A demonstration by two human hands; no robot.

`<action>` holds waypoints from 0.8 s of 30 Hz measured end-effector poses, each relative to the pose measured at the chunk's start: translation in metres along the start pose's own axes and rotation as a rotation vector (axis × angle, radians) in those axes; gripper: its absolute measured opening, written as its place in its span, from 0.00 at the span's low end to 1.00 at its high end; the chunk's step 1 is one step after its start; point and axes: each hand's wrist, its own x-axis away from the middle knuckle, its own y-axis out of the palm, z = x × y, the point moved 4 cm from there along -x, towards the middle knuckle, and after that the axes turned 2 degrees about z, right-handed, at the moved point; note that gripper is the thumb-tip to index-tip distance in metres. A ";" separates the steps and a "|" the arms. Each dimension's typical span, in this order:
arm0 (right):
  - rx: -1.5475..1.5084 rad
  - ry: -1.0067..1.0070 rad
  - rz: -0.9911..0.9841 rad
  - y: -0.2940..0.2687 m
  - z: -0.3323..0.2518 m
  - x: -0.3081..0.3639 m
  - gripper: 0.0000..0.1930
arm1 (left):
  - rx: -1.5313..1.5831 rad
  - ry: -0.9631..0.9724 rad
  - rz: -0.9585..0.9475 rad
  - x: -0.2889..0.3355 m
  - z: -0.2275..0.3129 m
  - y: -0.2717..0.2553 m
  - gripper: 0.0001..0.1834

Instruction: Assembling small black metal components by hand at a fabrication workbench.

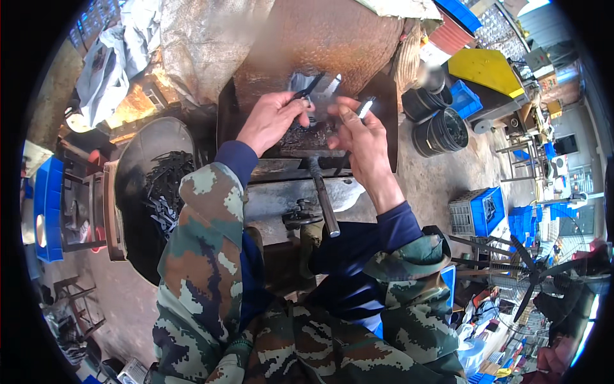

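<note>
My left hand (274, 120) pinches a slim black strip-shaped piece (308, 88) that points up and to the right. In the fingers of my right hand (363, 136) is a short shiny metal piece (366, 107) with a bright tip. Another bright, narrow piece (333, 84) shows between the two hands; what supports it I cannot make out. Both hands are over a dark work surface (291, 148) strewn with dark bits. Below them, a metal bar (324, 201) slants toward me.
At my left stands a black basin (142, 240) with many dark and some silvery strips (167, 198). A brown sheet-covered hood (320, 38) rises behind the work surface. Black buckets (440, 133), a blue crate (487, 211) and a fan (535, 272) stand at right.
</note>
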 end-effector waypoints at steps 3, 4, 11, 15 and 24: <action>-0.112 -0.036 -0.008 0.006 0.001 0.001 0.10 | 0.080 -0.061 -0.042 0.016 0.015 0.010 0.14; -0.071 -0.070 -0.031 0.006 0.000 0.001 0.09 | 0.155 -0.092 -0.092 0.016 0.009 0.016 0.14; -0.052 -0.103 -0.002 -0.015 -0.002 0.003 0.09 | 0.051 -0.130 0.053 0.000 -0.005 0.006 0.19; -0.036 -0.090 0.015 -0.015 -0.001 0.006 0.09 | -0.143 -0.101 0.168 -0.023 -0.057 -0.026 0.18; 0.011 -0.075 -0.016 -0.021 -0.005 0.012 0.10 | -0.478 0.086 -0.086 -0.028 -0.073 -0.008 0.14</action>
